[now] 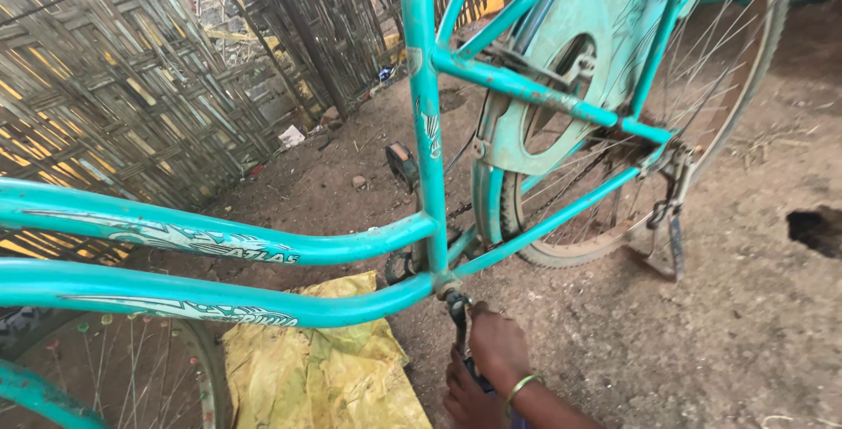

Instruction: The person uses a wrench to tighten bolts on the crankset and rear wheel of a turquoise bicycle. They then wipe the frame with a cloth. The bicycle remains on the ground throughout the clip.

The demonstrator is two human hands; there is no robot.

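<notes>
right hand (498,346): grip closed over crank arm (459,317) | crank ran up toward bottom bracket (445,289) | left hand (467,396): just below, grip unclear, touching pedal (481,376)

Yard around the bicycle
A woven bamboo fence (132,87) lines the left; a crumpled yellow sack (324,368) lies on the dirt floor (745,306), which has a dark hole (817,229) at right.

Woven bamboo wall (132,87) left; bare dirt floor (745,306), daylight through gaps.
</notes>
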